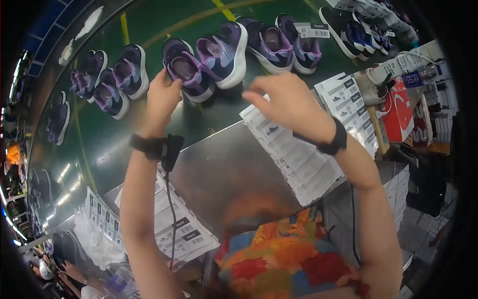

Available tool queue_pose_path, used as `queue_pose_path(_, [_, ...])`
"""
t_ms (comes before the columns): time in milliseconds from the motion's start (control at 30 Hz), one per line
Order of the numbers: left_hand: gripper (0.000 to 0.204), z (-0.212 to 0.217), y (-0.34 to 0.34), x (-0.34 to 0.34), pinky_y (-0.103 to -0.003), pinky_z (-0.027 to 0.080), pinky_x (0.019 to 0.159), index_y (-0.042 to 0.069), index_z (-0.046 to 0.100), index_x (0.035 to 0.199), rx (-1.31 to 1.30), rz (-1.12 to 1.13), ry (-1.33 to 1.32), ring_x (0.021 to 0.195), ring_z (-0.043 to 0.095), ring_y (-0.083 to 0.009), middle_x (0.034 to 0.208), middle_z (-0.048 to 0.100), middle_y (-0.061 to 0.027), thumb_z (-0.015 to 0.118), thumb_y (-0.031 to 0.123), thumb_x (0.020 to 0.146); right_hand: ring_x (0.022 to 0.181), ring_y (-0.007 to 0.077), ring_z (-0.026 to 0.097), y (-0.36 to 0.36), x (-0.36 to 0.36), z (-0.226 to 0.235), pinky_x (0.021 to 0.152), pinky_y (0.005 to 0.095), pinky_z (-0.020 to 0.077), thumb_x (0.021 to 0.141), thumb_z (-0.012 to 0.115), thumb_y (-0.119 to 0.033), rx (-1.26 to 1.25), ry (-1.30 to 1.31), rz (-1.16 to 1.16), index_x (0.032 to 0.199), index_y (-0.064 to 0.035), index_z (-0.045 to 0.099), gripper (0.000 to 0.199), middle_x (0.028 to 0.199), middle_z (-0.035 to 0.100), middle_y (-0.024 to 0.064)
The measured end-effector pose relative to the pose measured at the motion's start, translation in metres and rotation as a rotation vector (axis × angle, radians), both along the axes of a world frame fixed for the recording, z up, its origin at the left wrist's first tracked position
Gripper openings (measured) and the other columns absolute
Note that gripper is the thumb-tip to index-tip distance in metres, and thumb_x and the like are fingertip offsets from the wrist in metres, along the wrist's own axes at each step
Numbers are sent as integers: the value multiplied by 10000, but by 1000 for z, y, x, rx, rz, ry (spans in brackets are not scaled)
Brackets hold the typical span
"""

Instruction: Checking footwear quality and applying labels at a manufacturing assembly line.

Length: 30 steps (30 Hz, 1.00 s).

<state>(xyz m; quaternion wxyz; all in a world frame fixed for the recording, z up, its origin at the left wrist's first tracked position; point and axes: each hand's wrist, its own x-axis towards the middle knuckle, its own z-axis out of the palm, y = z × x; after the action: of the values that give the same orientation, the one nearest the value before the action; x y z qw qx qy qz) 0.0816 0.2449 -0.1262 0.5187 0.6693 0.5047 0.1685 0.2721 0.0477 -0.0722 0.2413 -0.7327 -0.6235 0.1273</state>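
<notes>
Several navy and purple sneakers lie in a row on a dark green conveyor belt (149, 134). My left hand (162, 97) reaches up to one navy and purple sneaker (189, 72), and its fingers curl on the shoe's near edge. A second sneaker (224, 52) leans against that shoe on the right. My right hand (286, 102) hovers above a stack of white label sheets (294, 154), fingers drawn together and pointing left; whether they pinch anything is hidden. Both wrists wear black bands, and a cable hangs from the left one.
A metal worktop (224, 174) lies in front of me. More label sheets (184, 229) sit at its lower left and others (348, 99) at the right. A red box (401, 114) stands at the right. Further sneakers (112, 82) fill the belt to the left and far right.
</notes>
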Motion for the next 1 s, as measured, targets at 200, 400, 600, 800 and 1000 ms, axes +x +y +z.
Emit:
queue_pose_path(200, [381, 36, -112, 9, -457, 480, 853, -41, 592, 1147, 961, -399, 11, 964, 588, -405, 1043, 612, -232, 661, 91, 797, 659, 335, 661, -85, -31, -37, 549, 384, 541, 711, 681, -76, -42, -297, -37, 760, 28, 600, 140, 748, 643, 194])
queue_pose_path(400, [138, 40, -179, 5, -408, 512, 767, 11, 627, 911, 727, -957, 4, 879, 607, -320, 978, 632, -159, 658, 82, 796, 633, 324, 651, -77, -22, -37, 565, 425, 527, 785, 659, -103, -135, -309, 27, 764, -9, 582, 123, 782, 648, 164])
queue_pose_path(600, [532, 6, -207, 26, -347, 500, 773, 8, 571, 1237, 991, -1002, 15, 977, 527, -238, 1346, 555, -101, 709, 255, 786, 623, 160, 649, -88, 44, -2, 567, 303, 489, 843, 608, -90, 153, 423, -539, 801, 27, 690, 149, 674, 667, 90])
queue_pose_path(800, [625, 45, -177, 26, -393, 447, 948, 5, 535, 1342, 147, -992, -422, 1077, 549, -268, 1399, 536, -115, 598, 460, 918, 772, 200, 680, -135, 3, 47, 742, 304, 549, 854, 669, -13, 698, -257, -522, 887, 41, 657, 65, 834, 683, 103])
queue_pose_path(1000, [1089, 48, -151, -44, -445, 384, 1036, -65, 621, 1229, -367, -406, -607, 1160, 590, -313, 1197, 652, -227, 34, 789, 893, 916, 284, 706, -68, -16, 48, 790, 337, 563, 832, 736, -195, 441, 260, 174, 990, -23, 688, 238, 1021, 715, 132])
